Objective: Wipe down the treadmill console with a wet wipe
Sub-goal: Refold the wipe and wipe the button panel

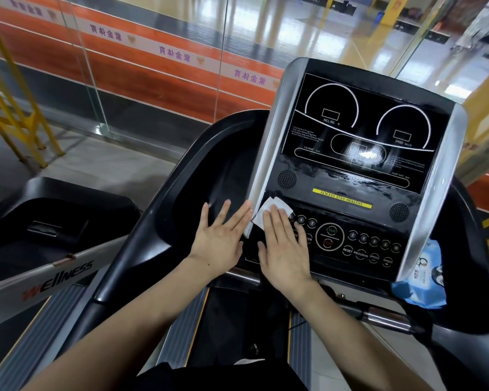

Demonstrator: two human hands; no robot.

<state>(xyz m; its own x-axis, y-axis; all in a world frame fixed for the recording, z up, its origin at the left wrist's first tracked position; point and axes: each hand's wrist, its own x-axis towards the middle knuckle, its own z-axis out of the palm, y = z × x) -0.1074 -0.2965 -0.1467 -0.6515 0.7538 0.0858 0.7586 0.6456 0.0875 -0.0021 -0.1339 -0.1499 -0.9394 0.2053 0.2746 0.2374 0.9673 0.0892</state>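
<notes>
The right hand [284, 249], fingers flat, pressed a wet wipe [268, 211] against the treadmill console [350, 176] at its lower left corner; the left hand [219, 238], spread empty, braced beside it.

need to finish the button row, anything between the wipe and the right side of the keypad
Nothing visible. The wet wipe lies under the right hand at the keypad's left end; the buttons to its right are bare.

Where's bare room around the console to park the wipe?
Free: left black tray, between curved rim and console silver edge, above the left hand. Crowded: button panel under right hand and wet wipe; right side holds blue wipe pack.
</notes>
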